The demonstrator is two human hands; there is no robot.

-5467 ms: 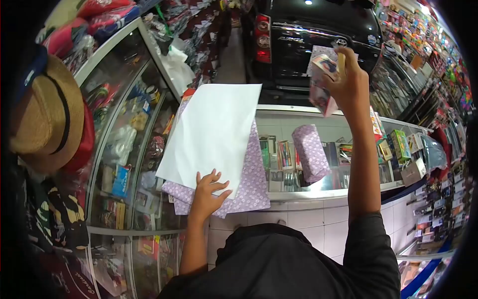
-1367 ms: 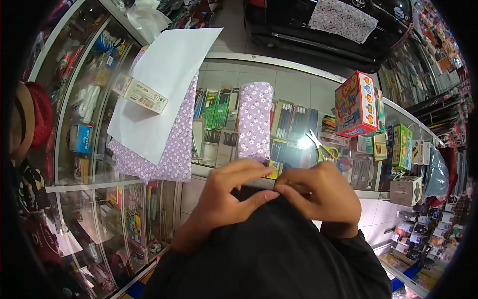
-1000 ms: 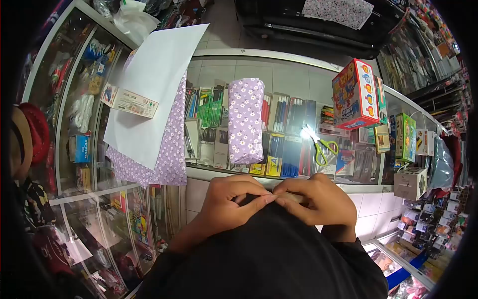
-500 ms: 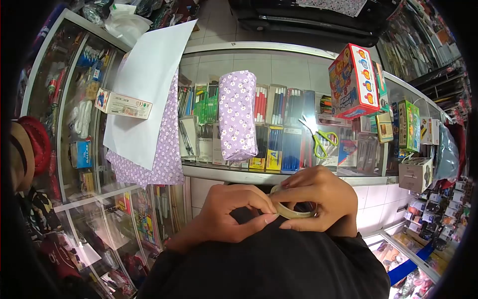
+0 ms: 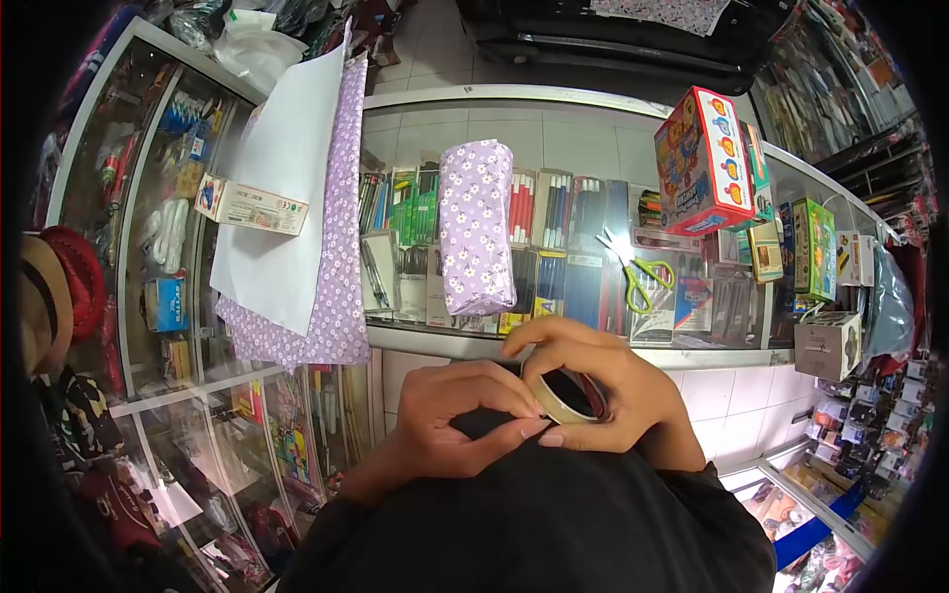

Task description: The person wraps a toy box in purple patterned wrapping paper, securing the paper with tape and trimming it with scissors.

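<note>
My right hand (image 5: 618, 395) grips a roll of clear tape (image 5: 560, 409), its fingers curled round the ring in front of my body. With thumb and forefinger pinched together, my left hand (image 5: 465, 405) touches the roll's near edge; whether a loose tape end sits in that pinch is too small to see. Beyond both hands, a parcel (image 5: 475, 227) wrapped in purple floral paper lies on the glass counter (image 5: 583, 133). Green-handled scissors (image 5: 638, 272) rest to its right, blades partly spread.
At the left, a white sheet (image 5: 277, 188) and purple floral wrapping paper (image 5: 341, 217) lie under a small box (image 5: 252, 206). A red toy box (image 5: 704, 163) stands at the right, near a green box (image 5: 813, 250). Pens show beneath the glass.
The tape roll has turned more upright, and my right fingers have shifted round it. My left hand keeps its pinch at the roll's edge. The view has moved slightly.
</note>
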